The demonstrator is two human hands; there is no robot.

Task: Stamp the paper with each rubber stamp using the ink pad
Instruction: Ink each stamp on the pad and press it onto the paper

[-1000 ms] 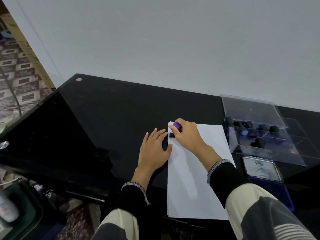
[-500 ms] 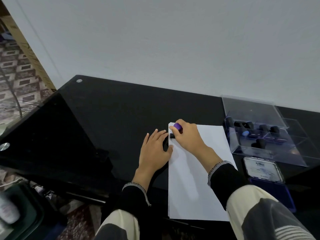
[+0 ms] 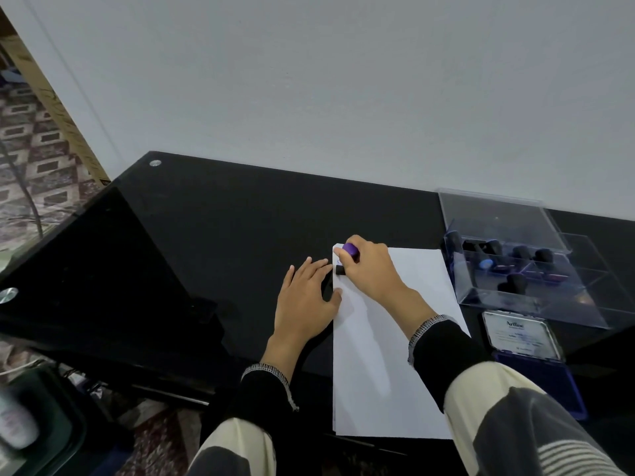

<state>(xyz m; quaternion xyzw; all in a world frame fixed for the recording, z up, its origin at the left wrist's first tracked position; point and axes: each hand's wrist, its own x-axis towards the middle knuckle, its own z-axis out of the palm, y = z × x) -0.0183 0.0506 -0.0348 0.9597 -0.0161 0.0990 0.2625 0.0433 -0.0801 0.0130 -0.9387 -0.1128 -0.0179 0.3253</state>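
R hand (image 3: 372, 269) presses a purple-topped rubber stamp (image 3: 350, 250) onto the paper's (image 3: 378, 355) far-left corner.

Fingers curl round the stamp; its purple cap sticks out past the knuckles, and the black base (image 3: 340, 270) shows just below the fingertips, at or on the sheet near its left edge. Faint ink marks sit by the cap. L hand (image 3: 307, 297) lies flat w/ fingers spread on the black table (image 3: 223, 242), thumb touching the paper's left edge. Clear stamp box (image 3: 515, 269) w/ more stamps stands right of the paper; ink pad (image 3: 522, 334), lid up, sits in front of the box.
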